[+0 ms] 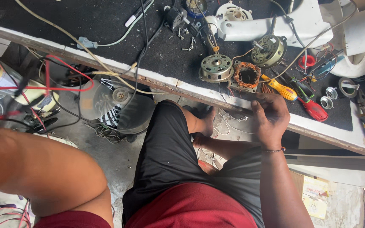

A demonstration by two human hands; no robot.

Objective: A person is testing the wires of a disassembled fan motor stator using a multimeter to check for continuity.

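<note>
Stator close by my right hand at the bench edge

Stator (247,76) with its copper winding lies on the dark mat, just beyond my right hand (271,120), between the round motor cover (216,67) and the yellow screwdriver (281,89). My right hand rests on the front edge of the bench (161,82), fingers curled in narrow toward the thin wires (233,120) that hang off the edge below the stator; whether they pinch a wire I cannot tell, the fingertips are turned away from me. My left hand is out of view, only the arm (43,169) shows at the lower left

To do this well, I judge I should handle those fine leads gently and near the winding, not tug them from the free end, since the copper there looks easy to snap. Steadying the stator with the heel of my hand would keep it from sliding on the mat. The red screwdriver (313,107) and loose screws (186,42) lie near; I would keep the leads apart from them so nothing snags or rolls off
</note>
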